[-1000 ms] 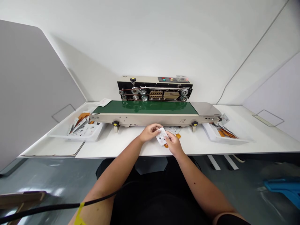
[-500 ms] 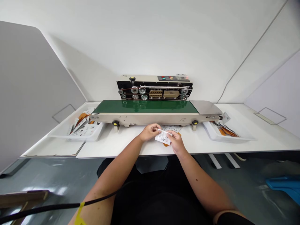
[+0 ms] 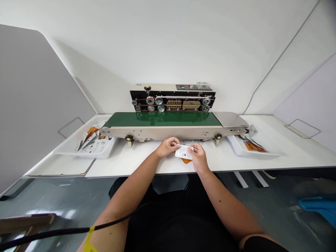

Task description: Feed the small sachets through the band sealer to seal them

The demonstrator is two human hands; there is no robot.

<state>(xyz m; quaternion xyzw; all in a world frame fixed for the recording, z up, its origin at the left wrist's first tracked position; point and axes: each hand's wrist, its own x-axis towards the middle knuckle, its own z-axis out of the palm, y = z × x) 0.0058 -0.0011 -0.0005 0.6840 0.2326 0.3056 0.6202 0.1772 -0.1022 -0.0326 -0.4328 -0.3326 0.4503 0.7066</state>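
1. Both forearms angled inward; the left hand (image 3: pixel 168 147) pinched the white packet (image 3: pixel 184 152) at its left end, fingers curled.
2. The right hand (image 3: pixel 199 157) clamped its right end between thumb and fingers.
3. The packet was above the table (image 3: pixel 141 159), partly covering an orange piece (image 3: pixel 186 161); its print was too small to read.

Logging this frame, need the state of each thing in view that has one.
left hand: pinching white packet
right hand: pinching white packet
white packet: printed face showing
orange packet: partly covered
left bin: uncovered, holding packets
right bin: same
green belt: can't tell if running
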